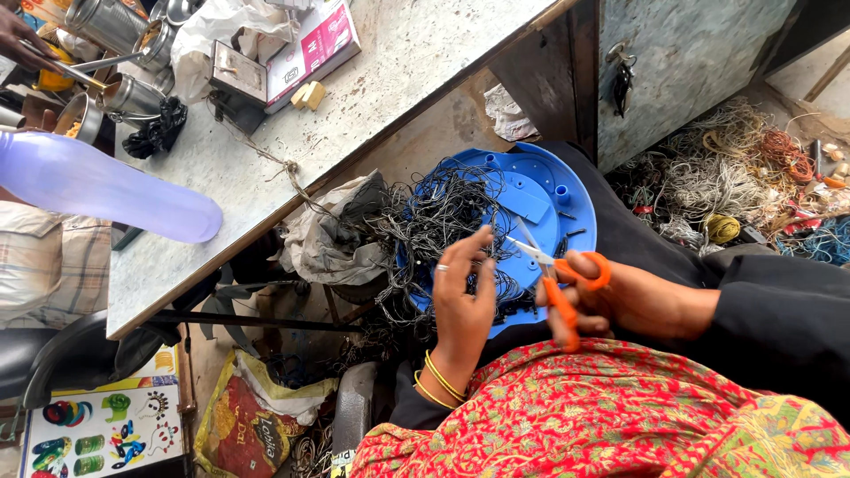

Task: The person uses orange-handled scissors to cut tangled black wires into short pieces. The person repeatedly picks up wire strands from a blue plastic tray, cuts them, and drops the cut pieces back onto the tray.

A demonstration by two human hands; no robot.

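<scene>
Scissors [560, 285] with orange handles sit in my right hand [624, 299], fingers through the loops, the pale blades slightly parted and pointing up-left over the blue tray [540, 199] on my lap. My left hand [462, 296] is just beside them, fingers drawn together at the tips, pinching thin black wires [438, 217] close to the blade tips; a ring shows on one finger and yellow bangles [436, 381] circle the wrist. The wires lie in a tangled heap across the left half of the tray and spill over its left rim. The right part of the tray is bare blue plastic with small raised pegs. Below my hands spreads red patterned cloth [611, 412], and my right arm is in a dark sleeve [779, 305].

Left of the tray, a grey rag [332, 235] hangs by the counter's near edge. The counter [398, 62] is a pale worn slab running from the top edge down to the left. Near its far left corner stand metal tins [111, 22], a cardboard box [310, 49] and a white bag [221, 31]. A lilac bottle [97, 186], blurred, crosses its left edge. Another person's hand [22, 40] reaches in at the top-left corner.

At far right, on the ground by a grey cabinet [682, 62], lies a pile of pale, orange and yellow wire coils [735, 173]. Printed bags [257, 425] lie under the counter.
</scene>
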